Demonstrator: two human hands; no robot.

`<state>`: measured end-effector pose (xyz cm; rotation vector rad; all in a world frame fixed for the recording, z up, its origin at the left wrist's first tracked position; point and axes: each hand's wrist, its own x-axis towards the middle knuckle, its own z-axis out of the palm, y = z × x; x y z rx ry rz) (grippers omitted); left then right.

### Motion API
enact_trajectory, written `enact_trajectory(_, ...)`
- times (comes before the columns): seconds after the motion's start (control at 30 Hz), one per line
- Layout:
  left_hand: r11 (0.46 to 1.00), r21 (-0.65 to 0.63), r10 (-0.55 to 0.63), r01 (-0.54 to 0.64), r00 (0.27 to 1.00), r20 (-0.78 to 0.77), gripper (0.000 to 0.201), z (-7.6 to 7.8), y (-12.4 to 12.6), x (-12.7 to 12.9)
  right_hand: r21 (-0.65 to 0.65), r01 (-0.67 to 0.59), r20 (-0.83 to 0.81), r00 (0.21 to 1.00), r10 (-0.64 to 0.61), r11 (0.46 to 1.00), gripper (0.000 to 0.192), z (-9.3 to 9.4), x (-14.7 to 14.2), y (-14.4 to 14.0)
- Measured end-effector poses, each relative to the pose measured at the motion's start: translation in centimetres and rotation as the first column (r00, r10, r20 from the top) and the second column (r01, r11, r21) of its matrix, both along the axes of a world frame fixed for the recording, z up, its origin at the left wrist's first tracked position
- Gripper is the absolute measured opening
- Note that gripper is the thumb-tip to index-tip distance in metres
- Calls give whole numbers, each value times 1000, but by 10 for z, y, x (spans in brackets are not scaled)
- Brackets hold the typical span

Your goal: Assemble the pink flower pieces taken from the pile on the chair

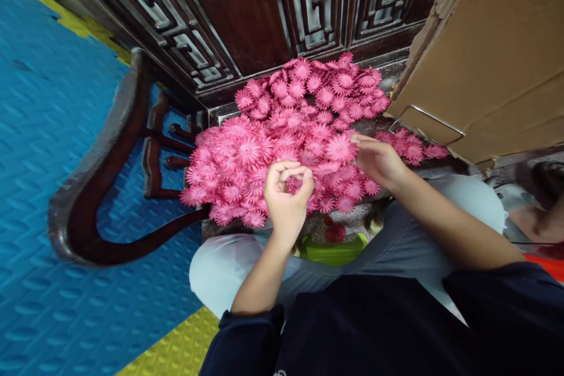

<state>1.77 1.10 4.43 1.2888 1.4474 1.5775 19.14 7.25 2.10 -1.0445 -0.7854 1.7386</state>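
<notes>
I am working over a pile [238,158] of pink flowers that is covering much of the bench [369,125] ahead of me. With my right hand [381,160] I am pinching one flower [341,148] at its right edge, thumb and fingers closing on the petals; it is facing up toward my view, over the near right part of the pile. My left hand [288,194] is hovering to its left, at the near side of the pile, thumb and fingertips curling together into a ring; I cannot tell whether they are gripping anything thin. A smaller cluster [413,148] of flowers is lying to the right, beside a wire loop [440,121] and below the cardboard [497,53] that is filling the far right. A dark carved panel [238,6] is standing at the far side, and a curved armrest [123,111] is reaching over the blue mat [26,158] on the left. Nearest me, a green thing [332,251] is showing between the knees [220,267].
</notes>
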Motion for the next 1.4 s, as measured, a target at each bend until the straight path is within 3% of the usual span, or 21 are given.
enact_trajectory(0.23, 999, -2, 48, -48, 998, -42, 14, 0, 0, 0, 12, -15, 9, 1000, 14, 1000, 7, 6, 2, 0)
enact_trajectory(0.4, 997, -10, 75, -75, 995, -61, 11, -1, 2, -2, 113, -107, 6, 994, 107, 988, 13, 14, 6, -2)
enact_trajectory(0.53, 995, 6, 95, -95, 992, -81, 8, -2, 2, -3, 276, -321, 22, 944, 328, 906, 17, 23, 9, -6)
enact_trajectory(0.63, 998, -7, 59, -60, 995, -78, 7, -2, 2, -3, 335, -436, 113, 899, 424, 835, 16, 23, 8, -8)
enact_trajectory(0.77, 999, -42, 8, -10, 998, -60, 10, -1, 1, -2, 317, -464, 224, 884, 410, 827, 14, 14, 4, -9)
enact_trajectory(1.0, 998, -57, -38, 39, 999, 13, 5, -4, 2, -4, 318, -392, 184, 919, 350, 863, 8, 10, 0, -10)
enact_trajectory(1.4, 981, -99, -159, 170, 981, 107, 21, -4, 1, -5, 361, -441, 238, 896, 376, 822, 10, 9, 1, -8)
